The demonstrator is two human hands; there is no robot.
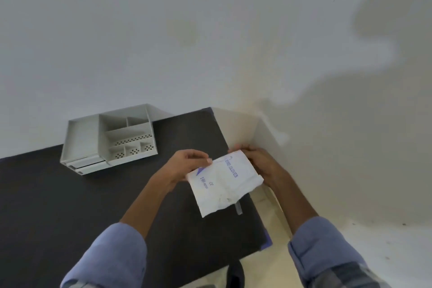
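A white plastic packet of gloves (224,184) with blue print is held in the air above the right edge of the dark table (70,206). My left hand (187,166) pinches its upper left edge with thumb and fingers. My right hand (259,163) grips its upper right side, fingers curled behind the packet. The packet hangs tilted, its lower end over the table edge.
A grey desk organiser (109,140) with several compartments and small drawers stands at the back of the table against the white wall. A small clear strip (238,208) lies near the table's right edge. A pale floor (268,264) lies to the right.
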